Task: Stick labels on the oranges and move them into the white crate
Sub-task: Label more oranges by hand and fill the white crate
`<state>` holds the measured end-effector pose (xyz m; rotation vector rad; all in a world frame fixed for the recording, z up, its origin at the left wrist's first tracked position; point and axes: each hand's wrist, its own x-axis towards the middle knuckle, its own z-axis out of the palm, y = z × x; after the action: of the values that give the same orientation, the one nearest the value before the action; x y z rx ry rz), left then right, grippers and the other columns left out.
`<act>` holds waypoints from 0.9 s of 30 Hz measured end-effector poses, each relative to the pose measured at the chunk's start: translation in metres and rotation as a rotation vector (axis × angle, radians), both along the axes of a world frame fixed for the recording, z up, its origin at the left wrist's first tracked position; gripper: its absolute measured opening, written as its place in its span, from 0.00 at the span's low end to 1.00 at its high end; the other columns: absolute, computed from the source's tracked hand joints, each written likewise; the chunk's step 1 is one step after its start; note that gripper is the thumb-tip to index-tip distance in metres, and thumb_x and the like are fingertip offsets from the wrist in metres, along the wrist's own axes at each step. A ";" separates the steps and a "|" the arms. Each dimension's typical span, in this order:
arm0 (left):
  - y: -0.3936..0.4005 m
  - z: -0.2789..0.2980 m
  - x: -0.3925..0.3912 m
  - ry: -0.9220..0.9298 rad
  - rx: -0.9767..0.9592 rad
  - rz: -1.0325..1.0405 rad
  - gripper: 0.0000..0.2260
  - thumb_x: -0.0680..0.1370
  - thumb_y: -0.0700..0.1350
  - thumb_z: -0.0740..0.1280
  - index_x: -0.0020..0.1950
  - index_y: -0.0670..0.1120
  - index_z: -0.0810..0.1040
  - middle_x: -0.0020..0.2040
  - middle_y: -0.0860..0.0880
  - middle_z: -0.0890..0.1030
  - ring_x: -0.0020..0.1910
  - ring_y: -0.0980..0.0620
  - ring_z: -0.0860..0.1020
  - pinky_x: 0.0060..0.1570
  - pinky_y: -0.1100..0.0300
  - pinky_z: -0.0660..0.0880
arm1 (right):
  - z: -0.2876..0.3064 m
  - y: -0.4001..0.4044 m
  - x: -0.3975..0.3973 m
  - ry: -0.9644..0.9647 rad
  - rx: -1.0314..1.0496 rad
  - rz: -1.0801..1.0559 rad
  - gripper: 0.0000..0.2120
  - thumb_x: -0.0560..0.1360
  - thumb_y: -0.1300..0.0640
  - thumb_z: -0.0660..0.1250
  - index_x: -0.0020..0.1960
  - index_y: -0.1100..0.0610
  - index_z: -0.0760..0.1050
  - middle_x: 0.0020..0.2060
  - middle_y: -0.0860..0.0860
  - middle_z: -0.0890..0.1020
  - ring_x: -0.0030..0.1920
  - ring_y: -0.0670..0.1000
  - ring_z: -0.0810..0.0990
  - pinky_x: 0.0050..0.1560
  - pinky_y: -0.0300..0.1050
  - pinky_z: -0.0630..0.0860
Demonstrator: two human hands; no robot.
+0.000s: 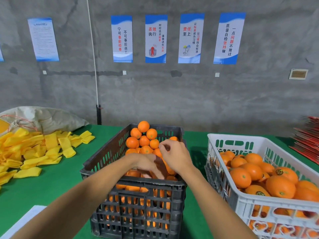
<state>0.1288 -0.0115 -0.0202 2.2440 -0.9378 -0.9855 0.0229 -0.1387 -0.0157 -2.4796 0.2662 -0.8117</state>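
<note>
A black crate (pixel 110 152) heaped with unlabelled oranges (pixel 144 140) stands in the middle of the green table. Both my hands hover over its near half. My left hand (pixel 146 164) is blurred and points down to the right, holding what looks like a dark reddish label strip (pixel 159 165). Just above it, my right hand (pixel 177 156) has its fingers curled, thumb and forefinger pinched together on a small label that the fingers hide. To the right, the white crate (pixel 241 207) holds several oranges, some with round dark labels (pixel 279 171).
Yellow foam fruit sleeves (pixel 34 150) lie piled on the left, in front of a grey sack (pixel 51 118). Red sheets (pixel 309 140) are stacked at the far right. A white sheet (pixel 25 219) lies at the near left corner. A grey wall with posters stands behind.
</note>
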 end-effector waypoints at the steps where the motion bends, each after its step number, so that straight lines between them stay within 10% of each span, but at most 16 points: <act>1: 0.000 0.004 -0.002 0.127 -0.190 0.064 0.27 0.72 0.42 0.79 0.68 0.42 0.74 0.60 0.42 0.81 0.55 0.41 0.83 0.59 0.47 0.79 | 0.001 0.000 -0.003 -0.015 0.054 0.004 0.11 0.81 0.48 0.62 0.57 0.48 0.82 0.53 0.47 0.86 0.55 0.52 0.82 0.53 0.52 0.80; 6: -0.005 0.035 -0.044 0.301 -0.788 0.194 0.17 0.76 0.36 0.74 0.58 0.44 0.68 0.54 0.38 0.79 0.45 0.45 0.84 0.52 0.49 0.81 | 0.009 0.009 -0.037 -0.308 0.210 0.085 0.15 0.84 0.54 0.62 0.69 0.54 0.78 0.67 0.48 0.79 0.68 0.47 0.75 0.70 0.50 0.71; 11: -0.029 0.054 -0.125 0.041 -1.087 0.238 0.29 0.65 0.48 0.80 0.63 0.55 0.74 0.61 0.49 0.78 0.37 0.47 0.85 0.37 0.54 0.83 | 0.024 0.001 -0.103 -0.630 0.538 0.078 0.15 0.86 0.50 0.58 0.69 0.49 0.77 0.62 0.43 0.82 0.63 0.45 0.80 0.63 0.53 0.78; 18: -0.058 -0.022 -0.189 -0.173 -0.951 0.146 0.34 0.66 0.50 0.76 0.71 0.58 0.69 0.61 0.52 0.80 0.53 0.55 0.84 0.51 0.59 0.81 | -0.039 -0.019 -0.174 -0.655 0.605 0.041 0.16 0.84 0.52 0.62 0.69 0.52 0.79 0.64 0.42 0.81 0.65 0.41 0.78 0.63 0.39 0.77; 27: -0.022 -0.193 -0.229 -0.015 -0.654 0.329 0.31 0.75 0.61 0.72 0.74 0.65 0.60 0.64 0.52 0.77 0.54 0.52 0.83 0.60 0.50 0.79 | -0.203 -0.044 -0.215 0.029 0.511 0.015 0.12 0.84 0.55 0.62 0.64 0.45 0.80 0.59 0.39 0.83 0.60 0.36 0.79 0.63 0.36 0.76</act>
<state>-0.1000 -0.0332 -0.2128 1.7646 -0.7255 -0.4273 -0.1925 -0.1829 -0.2191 -2.0106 0.4082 -0.6086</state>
